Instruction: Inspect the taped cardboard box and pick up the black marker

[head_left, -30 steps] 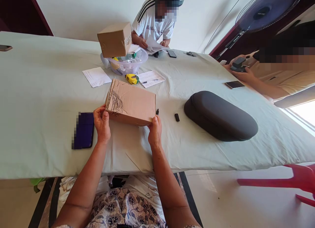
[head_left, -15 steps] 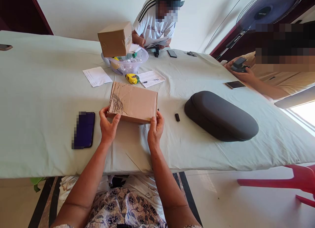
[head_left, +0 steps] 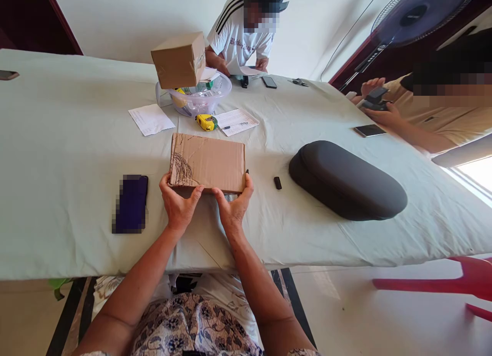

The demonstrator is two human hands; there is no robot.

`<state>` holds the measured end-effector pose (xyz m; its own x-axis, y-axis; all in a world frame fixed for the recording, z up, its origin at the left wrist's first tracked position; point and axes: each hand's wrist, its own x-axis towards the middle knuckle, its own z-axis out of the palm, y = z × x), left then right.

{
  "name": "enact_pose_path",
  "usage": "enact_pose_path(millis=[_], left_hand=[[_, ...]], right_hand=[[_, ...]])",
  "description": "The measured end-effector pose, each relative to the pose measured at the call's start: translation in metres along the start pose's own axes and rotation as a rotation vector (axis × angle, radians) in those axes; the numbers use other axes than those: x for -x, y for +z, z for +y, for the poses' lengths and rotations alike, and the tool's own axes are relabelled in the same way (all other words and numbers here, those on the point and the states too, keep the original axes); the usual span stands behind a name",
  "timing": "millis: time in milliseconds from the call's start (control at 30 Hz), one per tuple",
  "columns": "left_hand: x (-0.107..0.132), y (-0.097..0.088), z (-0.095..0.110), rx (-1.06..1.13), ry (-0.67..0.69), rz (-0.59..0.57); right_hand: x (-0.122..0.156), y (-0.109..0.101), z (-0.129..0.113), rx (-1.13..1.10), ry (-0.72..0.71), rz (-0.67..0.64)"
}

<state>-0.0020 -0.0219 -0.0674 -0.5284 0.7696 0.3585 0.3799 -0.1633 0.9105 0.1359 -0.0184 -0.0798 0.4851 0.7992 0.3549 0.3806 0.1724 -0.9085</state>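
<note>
A flat brown cardboard box (head_left: 209,161) with dark scribble marks on its left part lies on the pale green table cloth (head_left: 69,141) in front of me. My left hand (head_left: 177,205) grips the box's near left corner. My right hand (head_left: 233,207) holds the near edge towards the right corner, fingers spread along it. A small black pen tip (head_left: 246,171) shows just past the box's right edge.
A dark phone (head_left: 131,202) lies left of my hands. A black oval case (head_left: 346,181) and a small black cap (head_left: 277,182) lie to the right. Further back are a yellow tape measure (head_left: 206,122), papers, and a clear bowl (head_left: 200,100) with a cardboard box (head_left: 179,60) on it. Two other people sit at the far and right sides.
The box was tilted up on its near edge and has come down flat on the cloth. My hands slid from its side corners to its near edge.
</note>
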Motion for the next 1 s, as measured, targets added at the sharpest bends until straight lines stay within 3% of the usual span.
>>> enact_pose_path(millis=[200,367,600,767,1000], left_hand=[[-0.019,-0.008,-0.013,0.059,-0.014,0.017],[-0.035,-0.013,-0.023,0.129,0.006,0.021],[-0.026,-0.006,-0.015,0.008,0.177,-0.234],[-0.008,-0.001,-0.01,0.035,0.283,-0.401],[-0.008,-0.003,-0.014,-0.022,0.351,-0.386]], right_hand=[[-0.001,-0.007,-0.001,-0.143,-0.019,-0.048],[0.002,-0.012,-0.006,-0.073,-0.293,-0.094],[0.016,-0.002,-0.013,-0.021,-0.476,-0.27],[0.018,0.005,-0.012,-0.089,-0.498,-0.428],[0.006,0.006,-0.005,-0.103,-0.285,-0.325]])
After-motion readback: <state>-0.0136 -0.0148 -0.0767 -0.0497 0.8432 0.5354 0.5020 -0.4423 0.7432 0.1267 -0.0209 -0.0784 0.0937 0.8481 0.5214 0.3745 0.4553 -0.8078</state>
